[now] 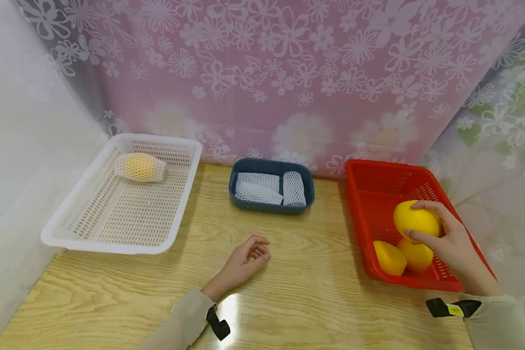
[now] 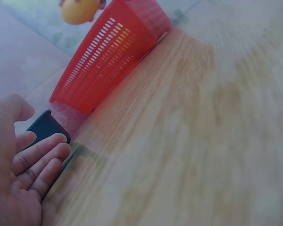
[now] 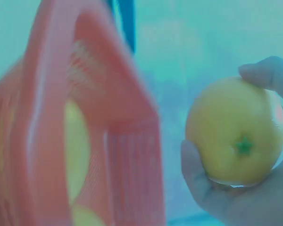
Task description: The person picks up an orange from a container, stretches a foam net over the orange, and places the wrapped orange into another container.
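Note:
My right hand [image 1: 455,245] grips a round yellow citrus fruit [image 1: 413,217] between thumb and fingers, above the red basket [image 1: 358,218]. In the right wrist view a green star-shaped stem end shows on the citrus fruit [image 3: 226,122], and the basket's wall is beside it. Two more yellow fruits, one pointed [image 1: 389,258] and one partly covered [image 1: 417,255], lie in the basket's near end. My left hand [image 1: 247,257] lies at the middle of the wooden table, fingers loosely curled and holding nothing; the left wrist view shows its palm [image 2: 19,183].
A blue tray [image 1: 271,209] at the back middle holds several white foam net sleeves [image 1: 260,188]. On the left, a white perforated basket [image 1: 133,223] contains a yellow fruit in a foam net [image 1: 140,167]. A flowered pink cloth [image 1: 253,97] hangs behind the table [image 1: 315,291].

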The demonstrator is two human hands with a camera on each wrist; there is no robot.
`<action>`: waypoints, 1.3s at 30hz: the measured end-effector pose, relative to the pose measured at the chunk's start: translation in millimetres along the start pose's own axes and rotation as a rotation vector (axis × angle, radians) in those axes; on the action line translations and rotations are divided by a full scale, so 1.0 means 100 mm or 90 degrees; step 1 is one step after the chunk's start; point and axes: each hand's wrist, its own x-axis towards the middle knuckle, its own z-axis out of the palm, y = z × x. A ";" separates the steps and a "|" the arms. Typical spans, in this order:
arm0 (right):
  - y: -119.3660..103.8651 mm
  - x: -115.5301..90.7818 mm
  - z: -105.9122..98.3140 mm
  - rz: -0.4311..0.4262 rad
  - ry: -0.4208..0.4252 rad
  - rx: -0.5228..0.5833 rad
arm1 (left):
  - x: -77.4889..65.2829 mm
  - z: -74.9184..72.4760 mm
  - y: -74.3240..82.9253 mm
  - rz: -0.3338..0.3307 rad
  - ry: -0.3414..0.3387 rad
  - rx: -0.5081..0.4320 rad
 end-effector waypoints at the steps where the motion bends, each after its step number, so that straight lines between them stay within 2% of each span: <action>1: -0.06 -0.02 0.02 0.003 0.007 0.006 | 0.00 0.00 0.00 0.002 -0.001 0.000; 5: -0.31 -0.09 0.14 -0.019 0.022 0.063 | 0.00 0.00 -0.01 0.008 -0.002 0.001; 10: -0.57 -0.12 0.34 -0.087 0.017 0.223 | -0.01 0.00 -0.01 0.008 -0.002 0.000; 14: -0.73 -0.13 0.54 -0.152 0.021 0.314 | -0.01 0.00 0.00 0.006 -0.002 -0.002; 18: -0.83 -0.11 0.77 -0.212 0.019 0.341 | -0.01 0.00 0.01 0.011 -0.002 -0.002; 22: -0.85 -0.09 1.04 -0.241 -0.009 0.352 | -0.01 0.00 0.01 0.015 0.000 -0.002; 29: -0.74 -0.05 1.50 -0.187 -0.030 0.379 | -0.01 0.00 0.02 0.022 -0.001 -0.005; 33: -0.67 -0.03 1.74 -0.147 -0.036 0.418 | 0.00 0.00 0.01 0.023 -0.006 -0.011; 36: -0.63 -0.02 1.91 -0.123 -0.027 0.456 | 0.01 0.00 -0.02 0.026 -0.007 -0.019; 39: -0.61 -0.02 2.07 -0.114 -0.028 0.480 | 0.03 0.01 -0.16 0.026 -0.001 -0.024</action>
